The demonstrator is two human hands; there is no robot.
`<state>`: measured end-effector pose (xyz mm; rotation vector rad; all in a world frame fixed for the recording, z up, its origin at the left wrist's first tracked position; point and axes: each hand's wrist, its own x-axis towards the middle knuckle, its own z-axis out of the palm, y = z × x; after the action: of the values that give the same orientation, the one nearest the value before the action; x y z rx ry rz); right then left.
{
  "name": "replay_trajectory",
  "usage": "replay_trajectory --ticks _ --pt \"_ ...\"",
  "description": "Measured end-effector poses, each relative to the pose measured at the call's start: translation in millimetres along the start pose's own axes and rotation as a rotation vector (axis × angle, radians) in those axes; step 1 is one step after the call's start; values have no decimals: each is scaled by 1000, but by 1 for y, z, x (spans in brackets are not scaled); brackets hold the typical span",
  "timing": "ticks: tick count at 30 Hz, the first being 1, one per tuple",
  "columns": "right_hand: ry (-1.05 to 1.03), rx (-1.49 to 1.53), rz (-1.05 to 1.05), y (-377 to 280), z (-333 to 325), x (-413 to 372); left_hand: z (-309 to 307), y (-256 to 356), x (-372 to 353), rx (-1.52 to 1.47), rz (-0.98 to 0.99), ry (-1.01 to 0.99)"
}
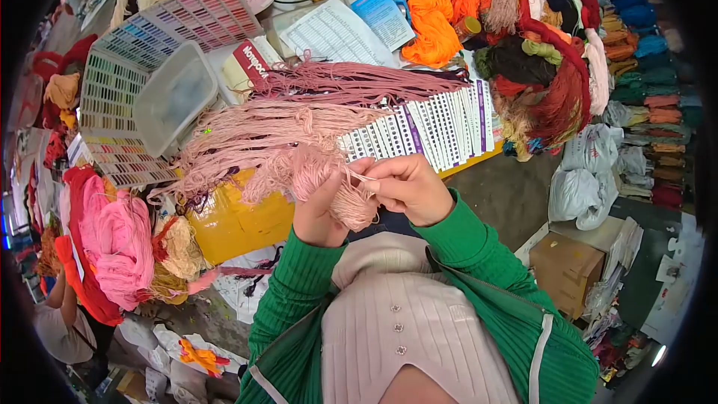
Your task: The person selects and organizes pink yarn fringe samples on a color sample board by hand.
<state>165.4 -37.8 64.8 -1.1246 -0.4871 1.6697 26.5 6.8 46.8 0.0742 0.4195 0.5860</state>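
The table [243, 224], yellow along its near edge, carries long pale pink strands [254, 129] across its middle. A folded shade chart [168, 34] stands toward the left edge. Punched white cards [428, 133] fan out beside the near edge, toward its right end; a clear plastic box [203, 75] sits by the chart. Over the near edge, the left hand [320, 213] is curled around a pink yarn bundle [354, 208]; the right hand [410, 188] pinches a thin strand [357, 176] at its side.
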Motion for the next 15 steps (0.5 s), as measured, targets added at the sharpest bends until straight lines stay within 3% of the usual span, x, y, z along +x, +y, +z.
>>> replay_trajectory --ticks 6,15 --pt "-65 37 -24 3 8 1 -3 -2 -10 357 205 96" --pt "8 19 61 -5 16 4 -6 8 -11 133 124 59"
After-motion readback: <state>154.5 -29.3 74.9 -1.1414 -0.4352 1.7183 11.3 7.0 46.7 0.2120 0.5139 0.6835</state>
